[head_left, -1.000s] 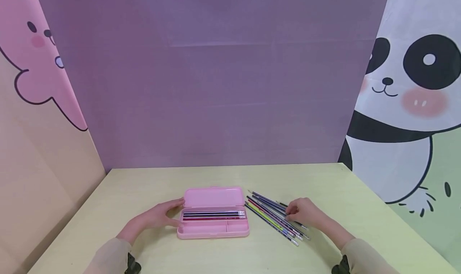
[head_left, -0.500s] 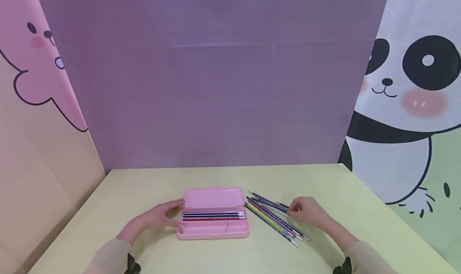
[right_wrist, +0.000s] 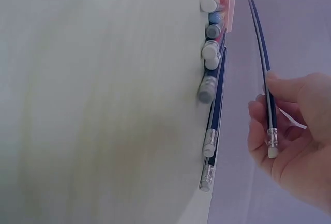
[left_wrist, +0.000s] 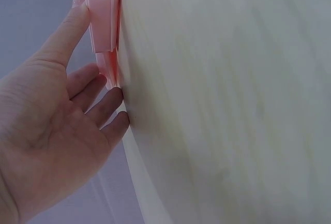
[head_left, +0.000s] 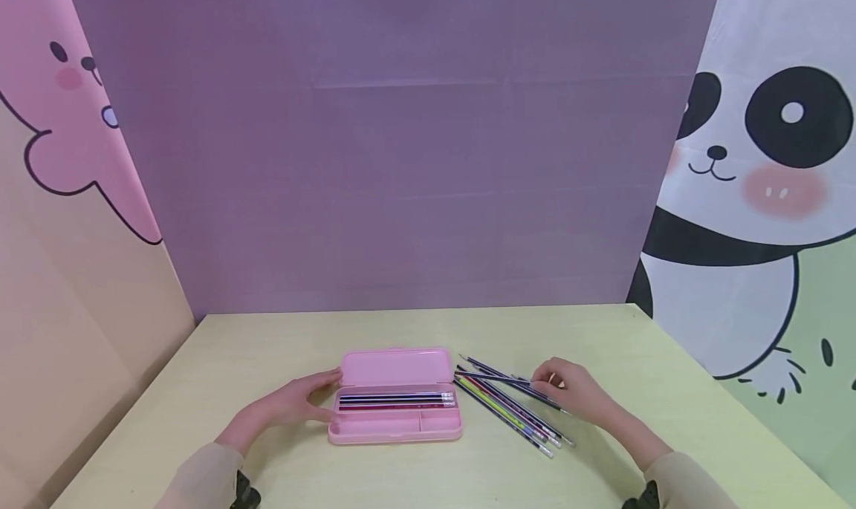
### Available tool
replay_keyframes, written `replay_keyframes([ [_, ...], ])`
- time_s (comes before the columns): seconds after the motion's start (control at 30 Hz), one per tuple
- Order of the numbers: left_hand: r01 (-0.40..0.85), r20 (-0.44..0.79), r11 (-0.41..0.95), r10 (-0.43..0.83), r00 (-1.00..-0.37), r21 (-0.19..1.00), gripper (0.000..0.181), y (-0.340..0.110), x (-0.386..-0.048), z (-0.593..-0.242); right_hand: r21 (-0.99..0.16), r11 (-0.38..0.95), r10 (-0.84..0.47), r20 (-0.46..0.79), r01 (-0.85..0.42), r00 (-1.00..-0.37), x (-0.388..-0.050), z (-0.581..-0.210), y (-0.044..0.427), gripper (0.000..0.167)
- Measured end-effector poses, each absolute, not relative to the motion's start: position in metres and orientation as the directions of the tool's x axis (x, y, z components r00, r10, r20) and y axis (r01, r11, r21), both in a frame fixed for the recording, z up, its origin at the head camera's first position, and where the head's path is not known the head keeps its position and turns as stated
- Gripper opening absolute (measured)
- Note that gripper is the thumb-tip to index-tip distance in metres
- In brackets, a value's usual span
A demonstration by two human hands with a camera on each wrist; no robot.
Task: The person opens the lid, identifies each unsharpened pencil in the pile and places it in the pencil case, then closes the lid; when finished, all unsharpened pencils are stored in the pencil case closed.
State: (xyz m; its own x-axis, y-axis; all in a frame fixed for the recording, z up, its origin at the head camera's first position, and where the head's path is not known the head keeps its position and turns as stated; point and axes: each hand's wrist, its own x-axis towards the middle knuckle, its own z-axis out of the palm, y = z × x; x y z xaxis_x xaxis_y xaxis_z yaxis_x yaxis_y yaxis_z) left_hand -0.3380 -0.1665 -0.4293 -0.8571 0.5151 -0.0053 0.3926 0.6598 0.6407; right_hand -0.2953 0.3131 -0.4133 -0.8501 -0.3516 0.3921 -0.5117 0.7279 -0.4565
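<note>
A pink pencil case (head_left: 377,429) lies on the table with its lid (head_left: 397,367) folded back. Several dark pencils (head_left: 394,400) and a red one lie side by side in its rear compartment. My left hand (head_left: 290,400) holds the case's left end, thumb at the near corner and fingers by the lid. Between thumb and fingers, my right hand (head_left: 574,391) pinches a dark striped pencil (right_wrist: 262,43) near its white eraser end. In the right wrist view this pencil is raised off the table, apart from the loose pencils (right_wrist: 217,94). Its tip points left, towards the case.
Right of the case, several loose pencils (head_left: 510,410), one of them yellow-green, lie slanted in an overlapping pile, eraser ends nearer me. The wooden table (head_left: 281,338) reaches back to a purple backdrop (head_left: 408,197). Cartoon-printed walls stand at both sides.
My right hand has picked a dark pencil out of the pile, raised it slightly and swung it nearly level across the others. The left hand and the case have stayed put.
</note>
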Motion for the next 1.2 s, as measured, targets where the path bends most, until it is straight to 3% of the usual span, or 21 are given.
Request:
replay_keyframes([
  [0.17,0.394,-0.005,0.659,0.517,-0.856,0.641,0.089,-0.166,-0.338,-0.429,-0.458,0.707,-0.364,0.417,-0.539,-0.832,-0.296,-0.414,0.312,0.007],
  [0.83,0.389,-0.009,0.662,0.513,-0.858,0.641,0.088,-0.166,-0.335,-0.425,-0.481,0.731,-0.336,0.363,-0.483,-0.869,-0.299,-0.406,0.296,0.009],
  [1.2,0.377,-0.017,0.675,0.499,-0.866,0.635,0.088,-0.166,-0.335,-0.427,-0.488,0.664,-0.398,0.41,-0.566,-0.821,-0.304,-0.41,0.277,0.006],
])
